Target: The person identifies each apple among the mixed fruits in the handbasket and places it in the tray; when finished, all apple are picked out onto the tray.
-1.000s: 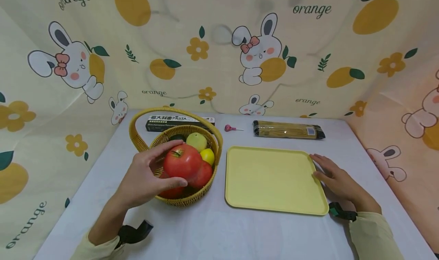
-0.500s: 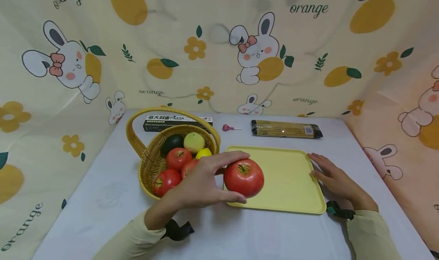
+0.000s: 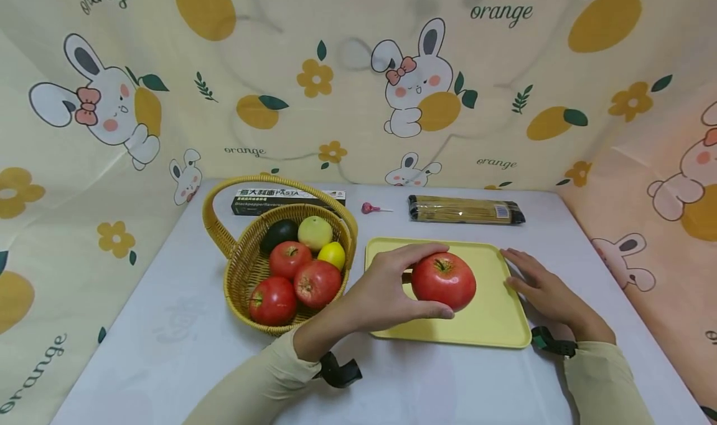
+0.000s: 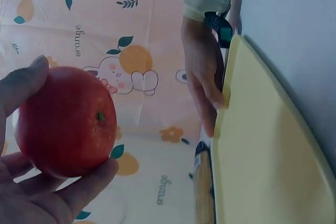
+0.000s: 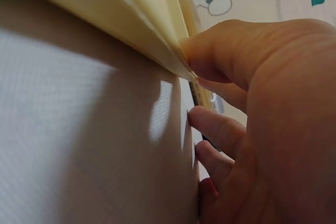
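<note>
Red fruit (image 3: 444, 282) is right of centre in the head view, raised clear of the yellow tray (image 3: 493, 319). The left hand (image 3: 386, 288) grasps it between thumb and fingers; the right hand (image 3: 549, 295) pinches the tray's rim at the right of the frame. The wicker basket (image 3: 244, 269), left of centre, contains other fruit (image 3: 317, 283). Judged step in hand: positioning over the tray. Next move, as judged: lower the fruit, confirm contact, then release while steadying the rim.
</note>
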The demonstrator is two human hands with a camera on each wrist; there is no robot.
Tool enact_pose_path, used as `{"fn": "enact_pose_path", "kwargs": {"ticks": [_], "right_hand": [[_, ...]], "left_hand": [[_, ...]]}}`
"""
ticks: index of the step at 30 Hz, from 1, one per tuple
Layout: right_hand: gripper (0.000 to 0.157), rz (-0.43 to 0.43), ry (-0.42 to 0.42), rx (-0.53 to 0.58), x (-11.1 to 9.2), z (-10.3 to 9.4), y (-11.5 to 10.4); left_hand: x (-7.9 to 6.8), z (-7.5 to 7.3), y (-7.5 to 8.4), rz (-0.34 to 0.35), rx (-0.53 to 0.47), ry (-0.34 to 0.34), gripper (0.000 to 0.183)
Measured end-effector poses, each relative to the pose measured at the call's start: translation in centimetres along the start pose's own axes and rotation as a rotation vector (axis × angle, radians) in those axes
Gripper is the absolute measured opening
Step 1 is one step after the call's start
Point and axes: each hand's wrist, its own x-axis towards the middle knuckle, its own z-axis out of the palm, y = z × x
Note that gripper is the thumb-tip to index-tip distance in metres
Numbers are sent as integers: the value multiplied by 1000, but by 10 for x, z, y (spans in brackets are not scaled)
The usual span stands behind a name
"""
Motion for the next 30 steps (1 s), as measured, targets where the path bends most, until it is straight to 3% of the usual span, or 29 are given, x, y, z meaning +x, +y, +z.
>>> {"fn": "enact_pose_path", "kwargs": {"ticks": [6, 12, 21, 30], "right_hand": [[78, 34, -12, -25, -1, -1, 0], [79, 31, -15, -24, 1, -1, 1], [80, 33, -19, 13, 1, -1, 2], [77, -2, -3, -7, 0, 0, 4]], "left_hand": [[24, 24, -3, -21, -41, -3, 81], [48, 43, -9, -37, 16, 9, 80], [87, 71, -51, -144, 70, 32, 79], [111, 91, -82, -207, 186, 2, 80]]}}
